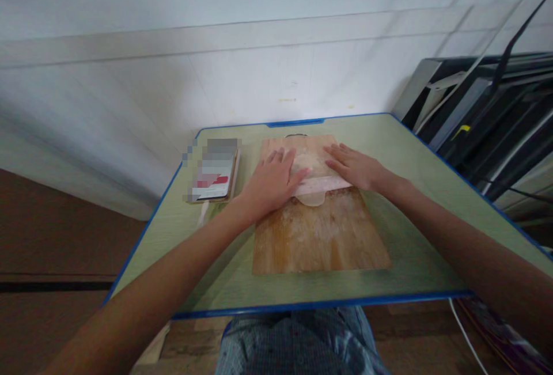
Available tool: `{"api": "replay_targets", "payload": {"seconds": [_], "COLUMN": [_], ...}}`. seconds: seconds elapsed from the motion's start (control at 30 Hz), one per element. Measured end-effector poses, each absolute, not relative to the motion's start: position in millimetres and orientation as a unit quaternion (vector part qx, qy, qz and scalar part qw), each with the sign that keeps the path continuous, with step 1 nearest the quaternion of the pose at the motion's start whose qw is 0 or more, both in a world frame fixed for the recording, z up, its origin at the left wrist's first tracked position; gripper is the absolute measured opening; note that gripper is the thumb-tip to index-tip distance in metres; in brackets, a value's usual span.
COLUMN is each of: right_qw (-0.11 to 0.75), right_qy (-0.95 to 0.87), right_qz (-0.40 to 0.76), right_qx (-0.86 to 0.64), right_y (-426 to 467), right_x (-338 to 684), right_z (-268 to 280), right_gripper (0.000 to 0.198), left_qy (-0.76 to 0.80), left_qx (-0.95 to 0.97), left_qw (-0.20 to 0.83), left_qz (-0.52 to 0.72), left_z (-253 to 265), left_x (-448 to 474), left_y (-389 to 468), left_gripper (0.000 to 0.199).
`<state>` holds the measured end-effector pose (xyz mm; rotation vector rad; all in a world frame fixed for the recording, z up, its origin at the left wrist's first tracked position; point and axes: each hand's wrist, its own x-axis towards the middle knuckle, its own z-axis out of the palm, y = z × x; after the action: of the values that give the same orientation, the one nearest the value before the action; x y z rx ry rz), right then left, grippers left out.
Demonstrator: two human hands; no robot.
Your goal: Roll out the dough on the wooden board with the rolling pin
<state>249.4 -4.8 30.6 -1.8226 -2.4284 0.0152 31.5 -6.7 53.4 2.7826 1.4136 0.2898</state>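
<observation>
A floured wooden board [319, 242] lies on the table with a thin, pale sheet of dough [311, 199] on it. A pale, floury rolling pin [325, 184] lies crosswise over the dough. My left hand [273, 178] rests palm down over the pin's left end, fingers stretched forward and thumb out to the side. Over the right end lies my right hand [352, 165], also flat, its fingers pointing inward and apart. Both ends of the pin are hidden under my hands. Neither hand's fingers wrap around it.
A phone with a lit, partly blurred screen [216, 176] sits left of the board. The green table [432, 208] has a blue edge and meets a white wall [259, 87]. Dark, flat frames or panels [484, 116] lean at the right. My lap is below the front edge.
</observation>
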Motion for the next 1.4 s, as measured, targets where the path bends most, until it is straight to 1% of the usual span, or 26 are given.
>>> {"api": "replay_targets", "payload": {"seconds": [0.07,0.13,0.23,0.27,0.33,0.4,0.53,0.63,0.73,0.87,0.97,1.03,1.13,1.23,1.33,1.4], "right_qw": [0.075,0.100,0.116,0.116,0.114,0.112,0.110,0.111,0.104,0.095,0.110,0.112,0.100,0.106,0.115,0.111], "right_qy": [-0.806,-0.806,-0.795,-0.790,-0.788,-0.795,-0.812,-0.824,-0.829,-0.827,-0.835,-0.836,-0.825,-0.828,-0.834,-0.835], "right_qz": [-0.036,-0.070,-0.079,-0.073,-0.055,-0.042,-0.071,-0.092,-0.069,-0.045,-0.068,-0.073,-0.062,-0.050,-0.048,-0.046], "right_qx": [-0.586,-0.579,-0.591,-0.598,-0.603,-0.595,-0.568,-0.547,-0.546,-0.552,-0.534,-0.532,-0.552,-0.549,-0.538,-0.537], "right_y": [-24.3,-46.1,-55.6,-51.2,-37.4,-28.5,-48.3,-66.9,-59.0,-42.5,-54.2,-66.2,-73.8,-68.7,-62.4,-60.9], "right_x": [247.9,246.8,246.9,247.6,249.3,249.7,243.4,239.3,242.5,248.2,244.3,239.4,235.2,237.2,241.4,243.0], "right_z": [29.8,28.4,26.2,25.5,24.3,23.6,24.2,26.0,25.6,23.4,25.2,27.9,31.5,31.6,29.6,28.3], "right_gripper": [0.056,0.054,0.053,0.053,0.054,0.055,0.055,0.056,0.056,0.055,0.058,0.060,0.059,0.055,0.054,0.054], "left_qy": [0.424,0.401,0.411,0.429,0.454,0.470,0.493,0.484,0.508,0.528,0.529,0.502,0.440,0.437,0.461,0.463], "left_qx": [0.902,0.911,0.904,0.896,0.879,0.871,0.864,0.870,0.852,0.835,0.838,0.858,0.892,0.890,0.876,0.876], "left_qw": [0.003,-0.025,-0.056,-0.054,-0.034,-0.010,0.017,0.012,0.011,0.047,0.055,0.068,0.102,0.127,0.130,0.130], "left_qz": [0.080,0.086,0.102,0.105,0.142,0.140,0.096,0.097,0.123,0.147,0.117,0.089,0.028,-0.038,-0.045,-0.039], "left_z": [47.2,41.5,41.5,44.0,50.7,55.8,52.8,47.7,49.3,53.7,50.1,46.1,43.4,44.8,46.3,46.3], "left_x": [25.9,21.5,24.2,27.7,35.6,40.3,31.5,23.3,28.4,41.2,36.0,27.4,19.0,21.7,28.3,31.1], "left_y": [-25.7,-40.2,-28.8,-16.7,10.1,27.4,13.5,-1.5,12.6,38.1,33.3,27.7,33.3,52.5,70.5,79.4], "left_gripper": [0.061,0.061,0.058,0.057,0.049,0.046,0.049,0.047,0.048,0.052,0.057,0.059,0.057,0.055,0.061,0.062]}}
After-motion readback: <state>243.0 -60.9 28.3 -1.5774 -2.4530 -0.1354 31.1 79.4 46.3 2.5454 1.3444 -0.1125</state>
